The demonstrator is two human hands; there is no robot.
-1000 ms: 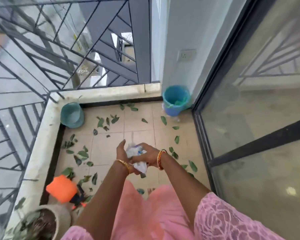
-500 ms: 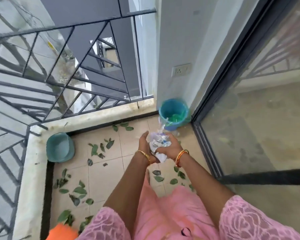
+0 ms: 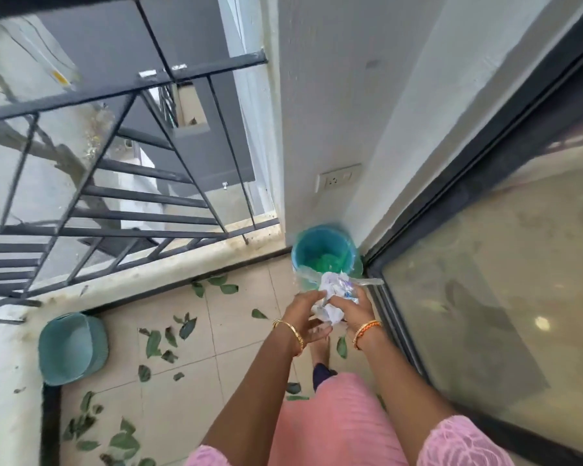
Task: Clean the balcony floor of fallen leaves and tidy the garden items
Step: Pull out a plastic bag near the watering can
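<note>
A crumpled white plastic wrapper (image 3: 330, 294) sits between both hands just in front of the blue bin (image 3: 323, 253), which stands in the far corner with a green liner inside. My right hand (image 3: 354, 306) grips the wrapper from the right. My left hand (image 3: 305, 312) holds it from the left, fingers curled against it. Green fallen leaves (image 3: 169, 338) lie scattered over the beige floor tiles.
A teal tub (image 3: 71, 348) lies tipped against the low ledge (image 3: 169, 267) at left, under the grey metal railing (image 3: 115, 216). A glass sliding door (image 3: 485, 297) runs along the right. A wall socket (image 3: 337, 178) sits above the bin.
I have moved forward toward the far corner. Both hands, still holding the wrapper, now sit close to the blue bin. The orange item and plant pot have left view.
</note>
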